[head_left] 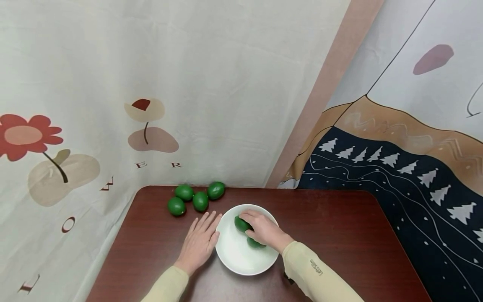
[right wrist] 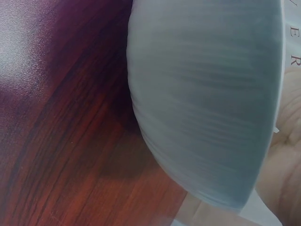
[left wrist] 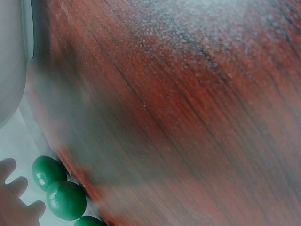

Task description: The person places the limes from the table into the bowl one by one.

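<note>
A white bowl (head_left: 241, 260) stands on the table with two green limes inside. My right hand (head_left: 264, 228) reaches over its right rim, fingers and thumb curled around the upper lime (head_left: 241, 224). Below that hand lies the second lime (head_left: 255, 243), partly covered. My left hand (head_left: 200, 241) is flat with straight fingers at the bowl's left side, thumb by the rim; I cannot tell whether it touches. In the right wrist view the bowl's outer wall (right wrist: 207, 103) hides most of the right hand (right wrist: 287, 160). The left wrist view catches the left fingertips (left wrist: 18, 186) near limes.
Several more limes (head_left: 200, 201) lie grouped at the table's back left edge, beyond the left hand. The dark red wooden table (head_left: 332, 235) extends to the right of the bowl. A printed cloth (head_left: 226, 105) hangs behind it.
</note>
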A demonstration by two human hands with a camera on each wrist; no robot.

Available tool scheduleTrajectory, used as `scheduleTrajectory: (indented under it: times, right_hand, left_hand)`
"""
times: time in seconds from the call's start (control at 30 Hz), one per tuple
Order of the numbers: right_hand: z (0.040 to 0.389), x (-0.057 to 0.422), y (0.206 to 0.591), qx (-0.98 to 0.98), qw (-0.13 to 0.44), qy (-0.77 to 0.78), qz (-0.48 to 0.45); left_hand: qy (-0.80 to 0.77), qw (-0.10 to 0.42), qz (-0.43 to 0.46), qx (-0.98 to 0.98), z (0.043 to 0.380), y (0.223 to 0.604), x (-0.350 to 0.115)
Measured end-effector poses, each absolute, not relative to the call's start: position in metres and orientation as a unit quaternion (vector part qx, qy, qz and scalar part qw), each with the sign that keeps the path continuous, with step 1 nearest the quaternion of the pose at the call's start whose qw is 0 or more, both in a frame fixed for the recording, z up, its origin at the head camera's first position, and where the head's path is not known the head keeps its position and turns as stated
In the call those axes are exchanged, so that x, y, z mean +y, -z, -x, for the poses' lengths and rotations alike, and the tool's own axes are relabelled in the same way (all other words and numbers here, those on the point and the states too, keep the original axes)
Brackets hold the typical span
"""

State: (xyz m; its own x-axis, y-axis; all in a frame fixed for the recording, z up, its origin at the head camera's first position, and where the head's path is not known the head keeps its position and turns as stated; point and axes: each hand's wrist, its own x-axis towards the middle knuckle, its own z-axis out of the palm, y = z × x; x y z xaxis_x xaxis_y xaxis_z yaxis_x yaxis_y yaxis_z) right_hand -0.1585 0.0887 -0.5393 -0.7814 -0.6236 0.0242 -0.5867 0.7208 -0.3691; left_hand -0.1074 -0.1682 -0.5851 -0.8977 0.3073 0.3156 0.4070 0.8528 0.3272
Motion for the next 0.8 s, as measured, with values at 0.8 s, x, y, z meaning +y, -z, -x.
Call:
scheduleTrajectory:
  times: [0.8]
  right_hand:
    - [0.1547,0.0948,0.5423,0.928,0.04,0.171,0.328]
  left_hand:
    - [0.195,0.142,0.188,-0.952,0.1072,0.5866,-0.1669]
